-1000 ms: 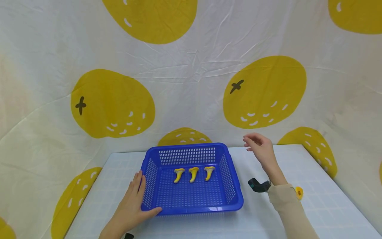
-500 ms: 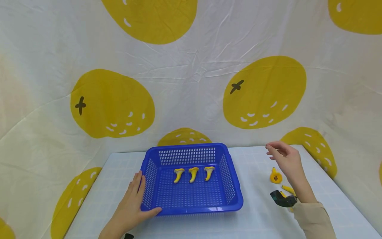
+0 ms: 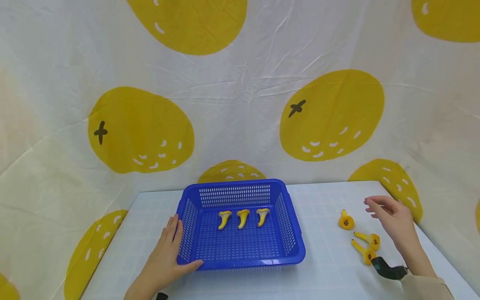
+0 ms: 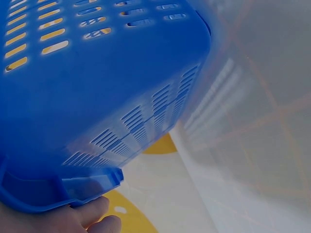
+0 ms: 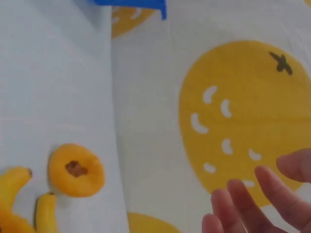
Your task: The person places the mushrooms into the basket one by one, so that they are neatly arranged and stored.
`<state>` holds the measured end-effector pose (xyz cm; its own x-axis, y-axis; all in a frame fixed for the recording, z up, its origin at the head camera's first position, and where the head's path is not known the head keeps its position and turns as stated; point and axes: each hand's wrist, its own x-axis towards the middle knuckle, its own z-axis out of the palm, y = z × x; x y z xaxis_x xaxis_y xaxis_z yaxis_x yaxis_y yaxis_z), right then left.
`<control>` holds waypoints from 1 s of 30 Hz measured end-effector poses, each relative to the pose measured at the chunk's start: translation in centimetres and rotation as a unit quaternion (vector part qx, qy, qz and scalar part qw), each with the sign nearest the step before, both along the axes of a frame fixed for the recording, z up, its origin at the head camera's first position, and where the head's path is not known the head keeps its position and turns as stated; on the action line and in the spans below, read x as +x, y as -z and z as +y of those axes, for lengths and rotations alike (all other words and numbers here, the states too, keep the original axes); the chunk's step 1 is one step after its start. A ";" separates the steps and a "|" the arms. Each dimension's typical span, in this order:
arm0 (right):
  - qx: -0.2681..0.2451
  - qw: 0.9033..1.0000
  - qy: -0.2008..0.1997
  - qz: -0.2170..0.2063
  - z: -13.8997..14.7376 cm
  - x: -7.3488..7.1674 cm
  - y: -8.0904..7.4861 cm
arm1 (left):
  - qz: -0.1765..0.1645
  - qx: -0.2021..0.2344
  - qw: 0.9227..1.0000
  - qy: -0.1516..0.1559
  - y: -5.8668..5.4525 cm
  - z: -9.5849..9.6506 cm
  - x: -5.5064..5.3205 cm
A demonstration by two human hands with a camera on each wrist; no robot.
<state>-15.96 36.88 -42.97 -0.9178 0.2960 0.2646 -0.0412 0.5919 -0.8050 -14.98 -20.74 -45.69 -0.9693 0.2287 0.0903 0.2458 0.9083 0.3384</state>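
Note:
Three yellow toy mushrooms with flared, chanterelle-like caps (image 3: 243, 219) lie in a row inside a blue plastic basket (image 3: 247, 263). My left hand (image 3: 166, 254) rests at the basket's front left corner, fingers along the left side and thumb on the front rim. In the left wrist view, fingertips (image 4: 99, 213) show right by the rim. My right hand (image 3: 391, 218) is above the table's right side, holding nothing, its fingers loosely bent. Nearest it lie three more yellow mushrooms with dark-centred caps: one farther back (image 3: 346, 220), another (image 3: 369, 239), and a third (image 3: 364, 252) partly overlapped by the wrist camera.
The table (image 3: 318, 275) has a pale, faintly checked cover. Behind it hangs a white cloth (image 3: 240, 116) printed with large yellow fruit. A black wrist camera (image 3: 388, 268) sits on the right wrist, close over the mushrooms.
My right hand has moved right and toward me, away from the basket, uncovering the mushrooms on the right. My left hand, the basket and the mushrooms in it have stayed put.

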 end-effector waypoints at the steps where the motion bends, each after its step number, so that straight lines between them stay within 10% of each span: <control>1: -0.001 1.000 0.003 -0.006 0.4 0.2 0.5 | 0.001 0.001 1.000 0.000 0.0 0.0 0.0; 16: -0.038 0.993 0.021 -0.109 5.3 1.9 5.7 | -0.002 -0.006 1.000 -0.004 0.1 0.1 0.1; 30: -0.079 0.974 -0.027 -0.211 6.4 2.0 7.3 | -0.011 -0.009 1.000 -0.012 -0.3 0.3 0.2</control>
